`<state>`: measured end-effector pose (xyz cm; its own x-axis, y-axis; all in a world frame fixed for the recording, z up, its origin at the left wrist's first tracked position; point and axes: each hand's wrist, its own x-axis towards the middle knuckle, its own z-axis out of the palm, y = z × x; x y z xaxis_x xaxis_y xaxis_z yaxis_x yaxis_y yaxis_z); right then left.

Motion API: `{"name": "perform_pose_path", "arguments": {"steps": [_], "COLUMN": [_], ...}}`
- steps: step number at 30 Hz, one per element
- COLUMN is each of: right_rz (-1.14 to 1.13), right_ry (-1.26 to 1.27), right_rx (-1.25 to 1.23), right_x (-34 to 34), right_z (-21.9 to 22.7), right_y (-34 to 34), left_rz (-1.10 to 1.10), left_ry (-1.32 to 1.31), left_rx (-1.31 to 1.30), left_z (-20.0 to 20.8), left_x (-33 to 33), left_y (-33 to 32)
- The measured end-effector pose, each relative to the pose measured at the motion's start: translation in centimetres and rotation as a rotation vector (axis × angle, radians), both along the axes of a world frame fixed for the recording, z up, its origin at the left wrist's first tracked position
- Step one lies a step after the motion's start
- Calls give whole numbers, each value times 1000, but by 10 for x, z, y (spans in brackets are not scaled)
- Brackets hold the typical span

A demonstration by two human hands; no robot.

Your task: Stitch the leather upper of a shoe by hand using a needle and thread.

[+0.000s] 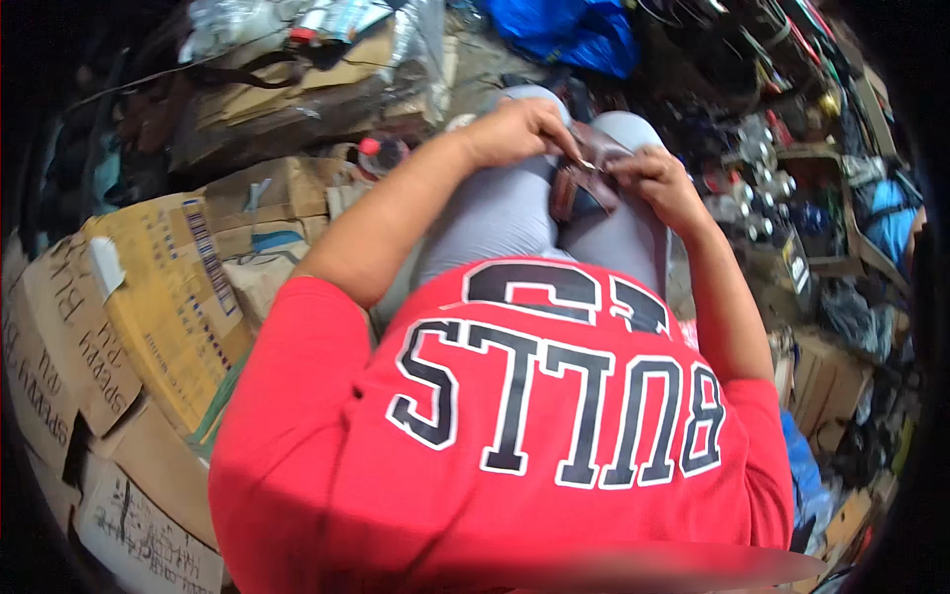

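Between my knees rests a brown leather piece [576, 194], glossy and folded, shaped somewhat like a shoe or sandal; its exact kind is not clear. My left hand [517, 135] reaches over from the left, its thumb and fingers pinched at the upper edge of the leather. Closed on the opposite side, my right hand [657, 180] pinches the leather's right edge. A small shiny metal-looking bit [589, 165] shows between the two sets of fingertips; I cannot tell what it is. Part of the leather is hidden behind the fingers.
Cardboard boxes [163, 307] are stacked close on my left. A clear bottle with a red cap [381, 154] stands beside my left forearm. Several small bottles [757, 188] crowd the right side. Ahead lie a blue plastic sheet [569, 30] and plastic-wrapped cardboard [307, 84].
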<state>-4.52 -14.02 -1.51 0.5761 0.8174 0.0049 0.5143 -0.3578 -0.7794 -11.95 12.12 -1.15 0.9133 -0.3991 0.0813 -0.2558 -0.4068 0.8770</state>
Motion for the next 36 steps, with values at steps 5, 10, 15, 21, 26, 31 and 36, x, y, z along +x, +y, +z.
{"name": "perform_pose_path", "arguments": {"steps": [5, 10, 15, 21, 26, 31, 36], "right_rz": [-67, -79, -48, -101, -137, -113, -234], "right_ry": [196, 163, 25, 117, 94, -146, -136], "right_rx": [75, 76, 65, 133, 122, -17, -93], "right_x": [-5, -14, -21, -16, -17, -26, -36], "right_z": [2, 4, 16, 1, 0, 14, 8], "right_y": [5, 0, 1, 4, 10, 5, 10], "left_rz": [14, 74, 186, 174, 102, 226, 343], "left_ry": [21, -175, -148, -43, 140, -83, -52], "left_rx": [119, 284, 244, 101, 159, 312, 307], "left_z": [6, 12, 4, -8, 0, 2, 4], "left_x": [14, -3, -28, -12, 2, -20, -28], "left_y": [-1, -11, -7, -3, -11, -15, -21]}}
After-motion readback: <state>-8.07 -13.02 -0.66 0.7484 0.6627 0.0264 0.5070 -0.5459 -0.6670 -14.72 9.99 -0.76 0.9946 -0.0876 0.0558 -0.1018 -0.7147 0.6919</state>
